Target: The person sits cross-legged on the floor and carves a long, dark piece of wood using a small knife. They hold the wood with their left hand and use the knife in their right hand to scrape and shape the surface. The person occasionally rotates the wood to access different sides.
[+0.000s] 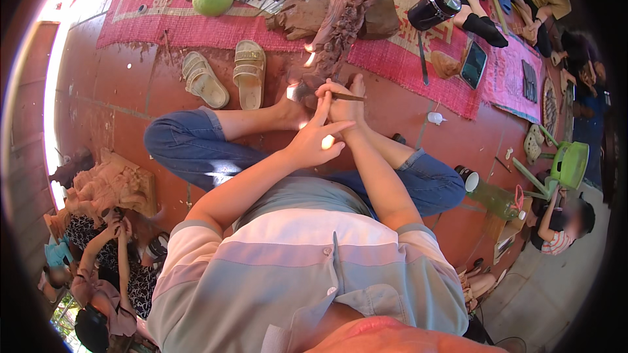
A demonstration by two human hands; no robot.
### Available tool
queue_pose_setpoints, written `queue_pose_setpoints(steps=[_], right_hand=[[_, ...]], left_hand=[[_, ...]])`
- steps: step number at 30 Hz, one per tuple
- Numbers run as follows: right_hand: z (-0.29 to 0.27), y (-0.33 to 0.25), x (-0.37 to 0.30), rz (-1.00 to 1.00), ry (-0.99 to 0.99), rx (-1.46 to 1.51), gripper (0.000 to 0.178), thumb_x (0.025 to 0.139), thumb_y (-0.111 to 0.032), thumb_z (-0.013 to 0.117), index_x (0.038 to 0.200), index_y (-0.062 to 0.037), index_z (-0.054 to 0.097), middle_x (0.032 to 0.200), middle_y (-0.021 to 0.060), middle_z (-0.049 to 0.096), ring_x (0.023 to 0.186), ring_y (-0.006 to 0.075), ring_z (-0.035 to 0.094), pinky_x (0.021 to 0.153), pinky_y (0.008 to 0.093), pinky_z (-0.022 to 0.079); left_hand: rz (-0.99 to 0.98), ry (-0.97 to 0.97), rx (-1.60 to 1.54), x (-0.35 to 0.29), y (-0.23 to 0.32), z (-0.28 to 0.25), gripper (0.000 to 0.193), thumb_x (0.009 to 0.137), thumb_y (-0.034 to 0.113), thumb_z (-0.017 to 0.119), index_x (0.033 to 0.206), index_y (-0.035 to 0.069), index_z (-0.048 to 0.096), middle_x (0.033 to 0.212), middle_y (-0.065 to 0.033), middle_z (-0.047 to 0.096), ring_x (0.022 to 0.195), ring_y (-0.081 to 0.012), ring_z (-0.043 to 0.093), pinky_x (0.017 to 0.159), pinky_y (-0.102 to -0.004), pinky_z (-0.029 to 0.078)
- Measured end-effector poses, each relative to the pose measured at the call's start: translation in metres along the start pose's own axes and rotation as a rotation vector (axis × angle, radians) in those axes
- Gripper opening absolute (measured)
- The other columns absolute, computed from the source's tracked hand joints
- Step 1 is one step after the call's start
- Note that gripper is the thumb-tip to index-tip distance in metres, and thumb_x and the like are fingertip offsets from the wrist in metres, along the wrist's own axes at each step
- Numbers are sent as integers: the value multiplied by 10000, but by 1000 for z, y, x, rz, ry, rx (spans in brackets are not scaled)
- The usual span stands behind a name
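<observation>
One slim tool (348, 97), apparently gripped by the right hand (345, 110); left hand (313, 137) splayed; carving (335, 36) looks heavy, stiff (best held round its thick body).

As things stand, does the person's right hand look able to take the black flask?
Probably not immediately: the right hand seems closed around the brown tool, and the flask is well forward on the woven mat, though nothing visibly blocks it.
</observation>
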State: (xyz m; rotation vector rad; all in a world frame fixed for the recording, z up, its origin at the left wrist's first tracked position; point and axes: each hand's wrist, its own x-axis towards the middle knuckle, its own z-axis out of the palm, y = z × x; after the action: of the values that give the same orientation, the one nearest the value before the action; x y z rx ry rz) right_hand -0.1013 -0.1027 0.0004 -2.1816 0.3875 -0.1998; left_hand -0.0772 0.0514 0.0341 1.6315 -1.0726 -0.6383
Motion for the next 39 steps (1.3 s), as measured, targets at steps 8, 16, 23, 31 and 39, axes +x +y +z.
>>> queue_pose_setpoints(steps=[8, 16, 23, 31, 39], right_hand=[[-1, -15, 0, 255, -126, 663, 164, 933, -218, 547, 889, -71, 607, 892, 87, 634, 891, 248, 566, 877, 320, 425], [6, -1, 4, 364, -160, 824, 121, 919, -183, 590, 875, -77, 631, 846, 72, 647, 942, 244, 602, 939, 344, 414], [11, -6, -5, 160, -38, 501, 194, 901, -276, 622, 813, -106, 656, 845, 35, 699, 946, 267, 596, 1081, 436, 276], [4, -12, -3, 44, 94, 18, 152, 892, -198, 615, 824, -63, 628, 850, 43, 649, 947, 202, 570, 999, 331, 379], [-5, -9, 0, -19, 46, -161, 108, 907, -219, 591, 881, -126, 641, 879, -3, 675, 889, 155, 590, 1056, 385, 298]], left_hand=[[59, 76, 62, -6, -3, 6, 516, 822, 167, 656, 1334, 150, 594, 1557, -361, -22, 1467, -473, 47, 1166, -457, 181], [71, 104, 78, -10, -1, 5, 520, 820, 174, 653, 1335, 148, 592, 1565, -347, -16, 1472, -460, 51, 1167, -447, 182], [48, 26, 44, -12, -6, -2, 534, 812, 155, 657, 1341, 139, 585, 1563, -352, -17, 1473, -461, 16, 1174, -450, 154], [-8, -11, -97, 5, -6, 0, 522, 805, 139, 646, 1324, 134, 598, 1569, -338, 32, 1470, -465, 60, 1172, -456, 168], [-37, -53, -102, 11, 0, -1, 519, 818, 168, 649, 1332, 129, 591, 1566, -347, -23, 1475, -454, 46, 1168, -453, 178]])
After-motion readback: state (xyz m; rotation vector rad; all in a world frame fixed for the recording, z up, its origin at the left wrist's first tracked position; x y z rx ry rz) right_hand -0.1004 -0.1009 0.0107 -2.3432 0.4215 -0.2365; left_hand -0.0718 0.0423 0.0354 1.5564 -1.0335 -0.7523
